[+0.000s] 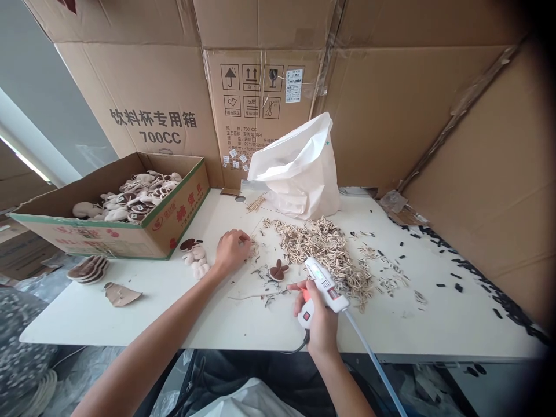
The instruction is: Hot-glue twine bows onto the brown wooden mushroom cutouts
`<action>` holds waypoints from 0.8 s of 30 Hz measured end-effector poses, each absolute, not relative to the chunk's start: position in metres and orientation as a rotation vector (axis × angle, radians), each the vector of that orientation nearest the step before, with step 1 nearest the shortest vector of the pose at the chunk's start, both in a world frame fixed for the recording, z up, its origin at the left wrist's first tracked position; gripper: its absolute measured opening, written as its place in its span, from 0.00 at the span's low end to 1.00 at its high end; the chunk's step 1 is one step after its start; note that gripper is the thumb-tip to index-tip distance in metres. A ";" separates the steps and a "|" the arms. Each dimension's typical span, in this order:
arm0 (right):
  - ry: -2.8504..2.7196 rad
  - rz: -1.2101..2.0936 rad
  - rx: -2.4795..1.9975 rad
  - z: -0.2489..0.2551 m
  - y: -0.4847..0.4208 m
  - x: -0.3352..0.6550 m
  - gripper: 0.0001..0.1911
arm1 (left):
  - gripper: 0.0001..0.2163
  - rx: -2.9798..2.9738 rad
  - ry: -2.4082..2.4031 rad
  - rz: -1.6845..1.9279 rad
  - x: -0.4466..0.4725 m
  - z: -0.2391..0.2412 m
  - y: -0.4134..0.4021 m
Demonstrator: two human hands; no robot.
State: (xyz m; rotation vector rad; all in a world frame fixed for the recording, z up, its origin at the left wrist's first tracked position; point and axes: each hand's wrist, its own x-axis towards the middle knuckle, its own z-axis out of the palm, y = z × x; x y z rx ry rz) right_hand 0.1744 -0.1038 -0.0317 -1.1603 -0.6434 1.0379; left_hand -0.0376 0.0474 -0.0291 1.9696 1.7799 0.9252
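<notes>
My right hand (324, 324) is wrapped round a white hot glue gun (322, 278), with a glue stick (373, 359) trailing from its back end. The nozzle points away over the edge of a pile of beige cord loops (317, 246). My left hand (233, 249) rests low on the table, fingers curled and pinched together among small scraps; what is between them is hidden. Between the hands lies a brown felt piece with several lobes (278, 270). Beside my left wrist are cream padded pieces (197, 263) and a dark brown one (188, 245).
A cardboard box (174, 231) full of cream and brown padded pieces stands left. A white bag (299, 174) stands behind the loops. Stacked felt pieces (88, 270) and a cardboard scrap (121, 294) lie front left. Black bits (458, 287) are scattered right. Cardboard walls (412, 104) enclose the table.
</notes>
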 end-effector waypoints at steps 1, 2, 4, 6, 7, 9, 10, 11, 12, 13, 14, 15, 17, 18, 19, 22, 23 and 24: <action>-0.644 1.039 -1.159 -0.032 -0.104 0.175 0.20 | 0.07 1.958 1.771 0.921 -0.038 -0.028 0.047; -0.646 1.040 -1.156 -0.033 -0.104 0.175 0.20 | 0.07 1.953 1.765 0.917 -0.037 -0.027 0.046; -0.652 1.041 -1.153 -0.033 -0.104 0.175 0.20 | 0.06 1.957 1.770 0.930 -0.036 -0.025 0.045; -0.656 1.040 -1.158 -0.033 -0.104 0.175 0.20 | 0.06 1.972 1.771 0.967 -0.035 -0.022 0.043; -0.658 1.040 -1.163 -0.033 -0.105 0.175 0.20 | 0.06 1.987 1.755 0.972 -0.034 -0.020 0.042; -0.658 1.041 -1.167 -0.032 -0.105 0.175 0.20 | 0.06 2.027 1.697 0.918 -0.033 -0.018 0.040; -0.660 1.042 -1.166 -0.032 -0.105 0.175 0.20 | 0.06 2.051 1.664 0.863 -0.032 -0.017 0.040; -0.663 1.041 -1.163 -0.032 -0.105 0.175 0.19 | 0.06 2.079 1.635 0.805 -0.032 -0.016 0.040; -0.666 1.040 -1.162 -0.032 -0.105 0.175 0.19 | 0.06 2.109 1.616 0.754 -0.032 -0.016 0.040; -0.669 1.039 -1.163 -0.032 -0.105 0.175 0.20 | 0.06 2.138 1.607 0.717 -0.033 -0.017 0.040; -0.670 1.036 -1.165 -0.033 -0.104 0.175 0.20 | 0.05 2.163 1.602 0.692 -0.033 -0.017 0.040; -0.672 1.033 -1.169 -0.033 -0.104 0.175 0.20 | 0.05 2.182 1.597 0.675 -0.034 -0.019 0.040; -0.671 1.031 -1.177 -0.032 -0.104 0.175 0.20 | 0.04 2.196 1.586 0.653 -0.034 -0.021 0.041; -0.669 1.032 -1.179 -0.032 -0.104 0.175 0.20 | 0.04 2.196 1.578 0.646 -0.035 -0.022 0.042; -0.665 1.034 -1.178 -0.031 -0.104 0.175 0.20 | 0.03 2.195 1.570 0.642 -0.034 -0.023 0.042; -0.654 1.036 -1.169 -0.031 -0.104 0.174 0.19 | 0.03 2.183 1.547 0.661 -0.034 -0.024 0.043; -0.652 1.033 -1.166 -0.031 -0.104 0.174 0.19 | 0.03 2.169 1.541 0.679 -0.033 -0.024 0.043; -0.651 1.033 -1.166 -0.031 -0.104 0.174 0.19 | 0.04 2.147 1.538 0.703 -0.033 -0.023 0.044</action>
